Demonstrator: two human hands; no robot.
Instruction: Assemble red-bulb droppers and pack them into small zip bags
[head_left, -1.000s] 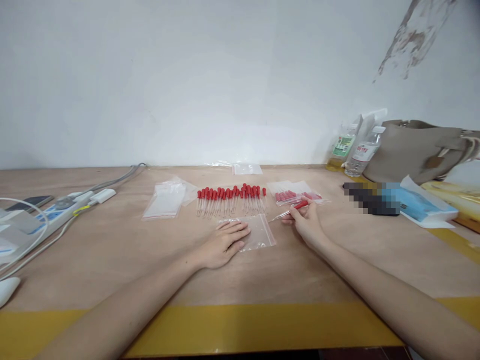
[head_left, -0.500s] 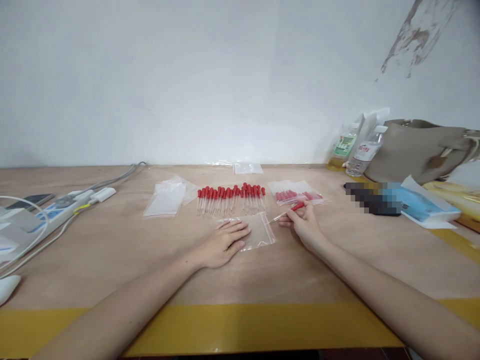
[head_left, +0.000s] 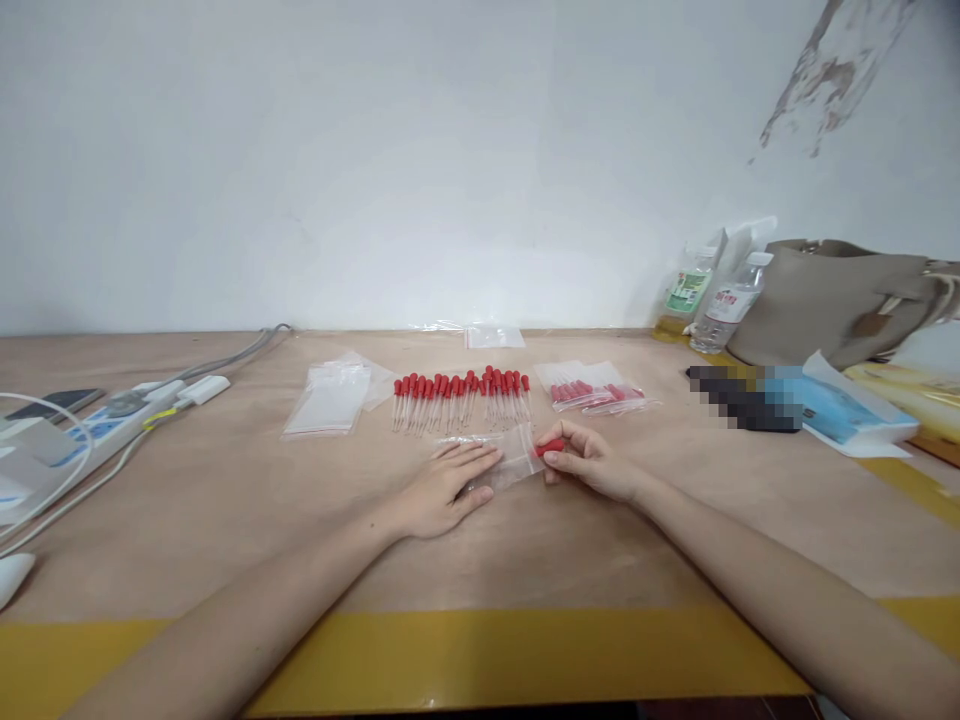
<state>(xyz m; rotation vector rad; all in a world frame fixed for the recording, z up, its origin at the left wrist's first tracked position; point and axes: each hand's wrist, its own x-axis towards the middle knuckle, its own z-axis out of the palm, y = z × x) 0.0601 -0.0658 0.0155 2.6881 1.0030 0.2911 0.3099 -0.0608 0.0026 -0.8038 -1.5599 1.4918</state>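
My left hand [head_left: 454,488] lies flat with its fingers stretched over a clear zip bag [head_left: 516,462] on the table. Between the thumb and fingers of my right hand [head_left: 589,462] is the red bulb of a dropper [head_left: 550,448]; its glass tube points left, inside the bag's open end. Beyond my hands is a row of red-bulbed glass droppers [head_left: 457,390], bulbs toward the wall. Behind my right hand, filled zip bags with droppers [head_left: 596,390] lie flat, overlapping. Left of the row rests a stack of zip bags [head_left: 327,400].
At the left stand a power strip [head_left: 142,410] with cables and a phone [head_left: 56,403]. To the right are two bottles [head_left: 727,300], a grey handbag [head_left: 832,300], a partly blurred dark object [head_left: 750,405] and a blue tissue pack [head_left: 847,405]. Another bag [head_left: 495,338] lies by the wall.
My right hand has moved left and slightly down, bringing the dropper's tube into the bag's mouth. My left hand stays on the bag.
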